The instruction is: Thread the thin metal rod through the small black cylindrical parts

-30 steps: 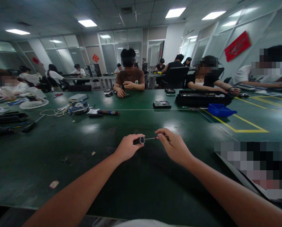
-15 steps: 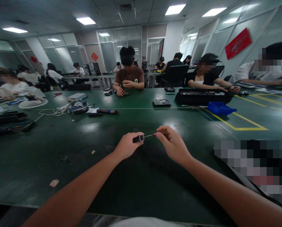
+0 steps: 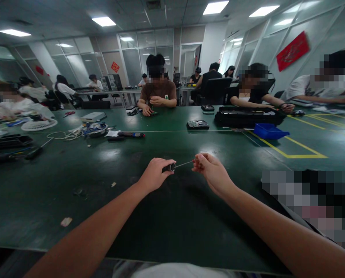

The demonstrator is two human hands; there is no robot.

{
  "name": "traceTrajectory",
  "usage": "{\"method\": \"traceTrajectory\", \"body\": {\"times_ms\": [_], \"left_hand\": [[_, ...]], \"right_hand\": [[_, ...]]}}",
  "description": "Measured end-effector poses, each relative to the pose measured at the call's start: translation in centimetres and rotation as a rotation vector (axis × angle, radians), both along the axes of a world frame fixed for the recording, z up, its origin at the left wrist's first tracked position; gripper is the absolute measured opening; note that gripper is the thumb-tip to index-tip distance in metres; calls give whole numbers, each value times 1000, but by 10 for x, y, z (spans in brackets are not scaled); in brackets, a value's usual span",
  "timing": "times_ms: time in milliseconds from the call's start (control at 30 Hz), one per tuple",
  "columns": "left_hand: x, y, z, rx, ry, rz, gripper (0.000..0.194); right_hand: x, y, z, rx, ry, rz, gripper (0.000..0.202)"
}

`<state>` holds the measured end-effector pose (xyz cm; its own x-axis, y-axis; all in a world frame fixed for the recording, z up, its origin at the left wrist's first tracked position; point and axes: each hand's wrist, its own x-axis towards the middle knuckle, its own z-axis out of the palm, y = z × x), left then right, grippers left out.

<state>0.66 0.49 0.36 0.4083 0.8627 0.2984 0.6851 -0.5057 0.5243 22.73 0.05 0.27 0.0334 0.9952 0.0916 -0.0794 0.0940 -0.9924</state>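
Observation:
My left hand (image 3: 156, 173) is closed round a dark cylindrical piece (image 3: 170, 167), whose round, light-rimmed end faces me. In my right hand (image 3: 210, 168) the fingers pinch the small red handle (image 3: 193, 161) of a thin metal rod (image 3: 184, 164). The rod runs from the handle to the rim of the cylindrical piece; whether its tip touches or enters it is too small to tell. Both hands are held above the green table (image 3: 149, 231).
Ahead lie a hard drive (image 3: 198, 124), a blue scoop-like tray (image 3: 269, 131), a long black unit (image 3: 247, 117), a pen-like tool (image 3: 131, 134) and bundled cables (image 3: 94, 129). A person (image 3: 158, 92) works across the table.
My right hand has turned and its fingers have curled more round the red handle. More of the metal rod shows between the hands. My left hand still holds the cylinder, tilted slightly differently.

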Motion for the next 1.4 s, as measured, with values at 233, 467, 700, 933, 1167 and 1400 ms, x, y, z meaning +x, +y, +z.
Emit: {"method": "traceTrajectory", "body": {"times_ms": [233, 467, 700, 933, 1167, 1400], "left_hand": [[-2, 2, -5, 19, 19, -7, 36], [-1, 2, -7, 17, 51, -26, 36], [-2, 2, -7, 3, 81, -17, 38], [-1, 3, -9, -2, 113, -25, 40], [-2, 3, -7, -15, 87, 25, 38], [-2, 1, -5, -33, -120, 92, 36]], "right_hand": [[1, -9, 8, 228, -358, -48, 24], [0, -16, 11, 313, -515, 0, 21], [1, -18, 14, 340, -592, -24, 18], [0, -21, 15, 401, -682, 2, 16], [1, -19, 16, 419, -729, -45, 14], [3, -17, 14, 398, -724, -63, 15]]}}
